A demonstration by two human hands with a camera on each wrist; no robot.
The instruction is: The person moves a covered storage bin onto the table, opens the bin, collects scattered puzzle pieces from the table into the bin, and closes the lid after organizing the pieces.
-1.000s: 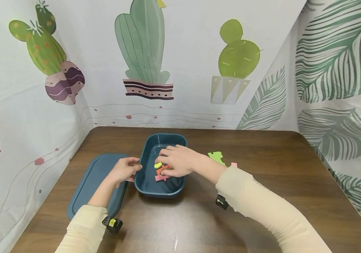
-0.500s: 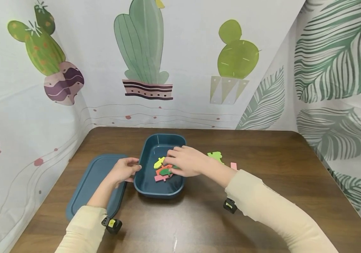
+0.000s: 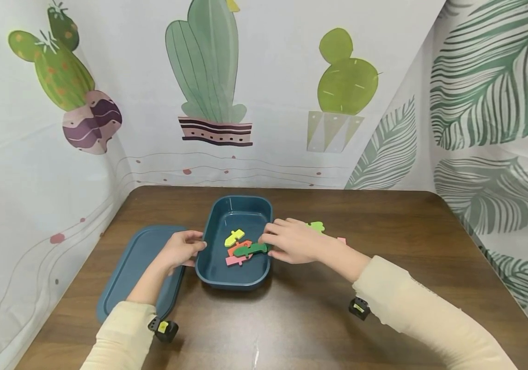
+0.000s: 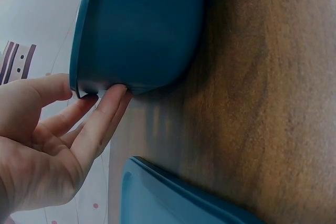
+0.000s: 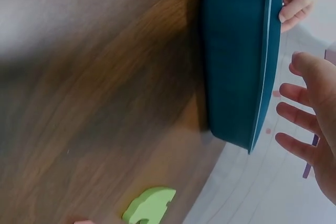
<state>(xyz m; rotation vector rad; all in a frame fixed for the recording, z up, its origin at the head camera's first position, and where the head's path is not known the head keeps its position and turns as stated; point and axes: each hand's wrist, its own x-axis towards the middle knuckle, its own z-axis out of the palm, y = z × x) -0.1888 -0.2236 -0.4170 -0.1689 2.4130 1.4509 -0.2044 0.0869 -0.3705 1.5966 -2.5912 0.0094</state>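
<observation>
A dark blue plastic box (image 3: 215, 272) sits on the table. Inside lie flat puzzle pieces: a yellow piece (image 3: 233, 238), an orange piece (image 3: 245, 243), a dark green piece (image 3: 251, 250) lying across the others, and a pink piece (image 3: 236, 261). My left hand (image 3: 183, 249) pinches the box's left rim, the thumb at the edge and fingers against the outer wall (image 4: 142, 30). My right hand (image 3: 294, 240) is over the box's right rim with fingers spread and loosely bent; in the right wrist view nothing shows between them.
The matching blue lid (image 3: 141, 267) lies flat left of the box. Right of the box, partly behind my right forearm, are a lime green piece (image 3: 317, 226) and a pink piece (image 3: 341, 240). A printed cloth (image 3: 282, 92) hangs behind the table.
My right hand has drawn back rightward from the middle of the box to its right rim, uncovering the dark green piece it left on the others. My left hand stays on the rim.
</observation>
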